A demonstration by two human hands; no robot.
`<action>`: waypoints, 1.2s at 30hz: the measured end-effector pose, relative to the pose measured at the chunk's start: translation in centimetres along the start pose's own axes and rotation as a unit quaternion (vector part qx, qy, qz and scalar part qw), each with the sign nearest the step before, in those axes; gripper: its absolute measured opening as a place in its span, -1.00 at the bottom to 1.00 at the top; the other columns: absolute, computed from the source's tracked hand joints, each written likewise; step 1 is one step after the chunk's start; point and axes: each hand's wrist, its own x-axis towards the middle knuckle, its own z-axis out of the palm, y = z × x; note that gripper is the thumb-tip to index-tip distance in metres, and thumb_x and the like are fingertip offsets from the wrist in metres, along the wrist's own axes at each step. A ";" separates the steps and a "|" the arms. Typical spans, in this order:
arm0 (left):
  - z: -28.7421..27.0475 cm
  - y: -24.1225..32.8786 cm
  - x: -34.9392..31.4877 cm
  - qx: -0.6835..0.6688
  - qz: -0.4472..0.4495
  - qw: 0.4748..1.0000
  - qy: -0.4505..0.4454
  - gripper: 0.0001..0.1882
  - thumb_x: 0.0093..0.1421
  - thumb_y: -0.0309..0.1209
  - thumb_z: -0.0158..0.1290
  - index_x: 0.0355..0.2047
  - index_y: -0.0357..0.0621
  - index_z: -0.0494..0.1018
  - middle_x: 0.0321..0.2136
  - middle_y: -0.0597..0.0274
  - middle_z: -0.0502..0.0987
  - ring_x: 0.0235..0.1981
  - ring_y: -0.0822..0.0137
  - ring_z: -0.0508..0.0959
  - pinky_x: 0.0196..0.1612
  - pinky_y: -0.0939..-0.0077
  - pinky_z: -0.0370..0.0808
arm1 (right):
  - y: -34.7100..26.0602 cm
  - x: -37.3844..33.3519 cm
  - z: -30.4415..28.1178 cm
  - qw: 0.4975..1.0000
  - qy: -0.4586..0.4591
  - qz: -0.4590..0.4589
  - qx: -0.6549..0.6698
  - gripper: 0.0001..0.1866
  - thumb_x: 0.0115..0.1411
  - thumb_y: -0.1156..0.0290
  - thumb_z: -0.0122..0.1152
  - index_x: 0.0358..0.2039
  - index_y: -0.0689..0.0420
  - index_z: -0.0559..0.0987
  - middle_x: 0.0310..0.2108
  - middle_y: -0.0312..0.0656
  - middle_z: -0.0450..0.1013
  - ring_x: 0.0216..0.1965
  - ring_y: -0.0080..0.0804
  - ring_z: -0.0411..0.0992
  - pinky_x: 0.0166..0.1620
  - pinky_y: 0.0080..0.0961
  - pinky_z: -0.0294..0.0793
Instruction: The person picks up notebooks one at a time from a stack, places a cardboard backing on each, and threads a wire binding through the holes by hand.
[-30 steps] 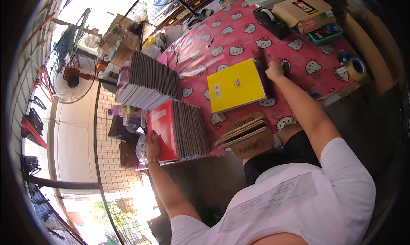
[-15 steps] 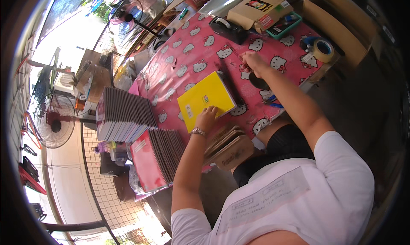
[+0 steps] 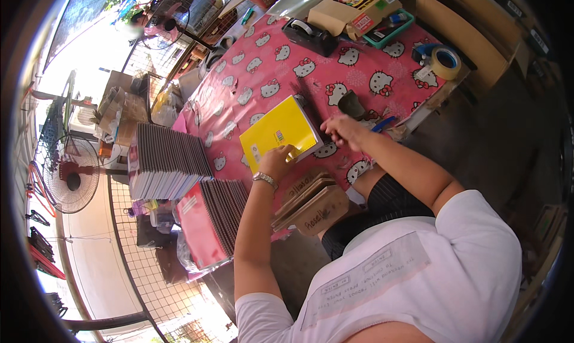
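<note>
A yellow notebook (image 3: pixel 274 128) lies slanted on the table before me, with a dark spiral binding (image 3: pixel 310 111) along its right edge. My left hand (image 3: pixel 280 162) holds it down at the near edge, fingers curled over the cover and a gap showing between thumb and finger. Beside the near right corner, my right hand (image 3: pixel 345 132) is closed, its fingertips pinched near the binding. Whether something thin is in that pinch cannot be made out. Just beyond the right hand sits a small dark grey dish-like piece (image 3: pixel 354 105), with a blue pen-like tool (image 3: pixel 384 124) near it.
Two stacks of spiral notebooks, one dark-bound (image 3: pixel 167 161) and one red-covered (image 3: pixel 206 220), stand at the left. Cardboard pieces (image 3: pixel 311 202) stand at the near edge. A tape dispenser (image 3: pixel 310 37), a cardboard box (image 3: pixel 353 11), a green tray (image 3: pixel 391 31) and tape rolls (image 3: pixel 445 62) lie at the back.
My right hand has come down from beyond the notebook to its near right corner, uncovering the dark dish-like piece. My left hand stays at the notebook's near edge, fingers more curled.
</note>
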 end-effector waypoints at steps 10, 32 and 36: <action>0.4 -1.0 -1.0 -0.063 -0.036 0.996 0.051 -0.72 0.21 -0.25 0.10 -0.08 0.02 0.49 -0.32 -0.04 0.64 -0.28 -0.08 0.63 -0.18 0.07 0.54 | 6.3 -0.4 2.8 0.834 0.110 -0.232 -0.488 -0.62 0.05 0.40 0.23 -0.13 0.32 0.63 -0.32 0.11 0.56 -0.16 -0.01 0.54 -0.02 -0.26 0.52; -17.8 5.7 -5.3 0.028 -0.068 0.970 0.231 -0.73 0.26 -0.46 -0.05 -0.04 0.03 0.44 -0.42 -0.04 0.59 -0.37 -0.13 0.60 -0.32 0.00 0.49 | -6.0 -5.0 0.8 0.968 -0.071 -0.169 -0.170 -0.70 0.38 0.22 -0.10 -0.04 0.12 0.46 -0.44 -0.24 0.51 -0.67 -0.67 0.26 -0.64 -0.67 0.25; -18.1 10.1 -9.2 0.017 -0.066 0.994 0.083 -0.67 0.18 -0.52 0.05 -0.03 0.02 0.45 -0.44 -0.08 0.56 -0.35 -0.15 0.58 -0.34 0.06 0.48 | -5.8 -8.1 0.1 0.979 -0.066 -0.134 -0.141 -0.73 0.34 0.34 -0.12 -0.06 0.16 0.46 -0.38 -0.20 0.50 -0.62 -0.68 0.31 -0.63 -0.66 0.29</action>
